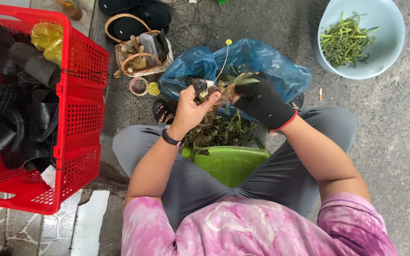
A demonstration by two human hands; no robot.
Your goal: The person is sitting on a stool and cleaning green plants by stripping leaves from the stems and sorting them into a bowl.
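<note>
My left hand (191, 106) is bare, with a black band at the wrist, and grips a clump of plant roots and stems (214, 92) over my lap. My right hand (262, 102) wears a black fingerless glove with a red cuff and holds the same clump from the right, near a green leaf (243, 79). A thin stalk with a yellow flower head (228, 42) sticks up from the clump. Below the hands a green plastic basin (228, 163) sits between my knees with plant trimmings (221, 130) piled in it.
A blue plastic bag (266, 64) lies just beyond the hands. A pale blue bowl (385, 47) of green stems stands far right. A red crate (79, 118) of dark rubber items is at left, a small wicker basket (141, 59) behind it, black sandals farther back.
</note>
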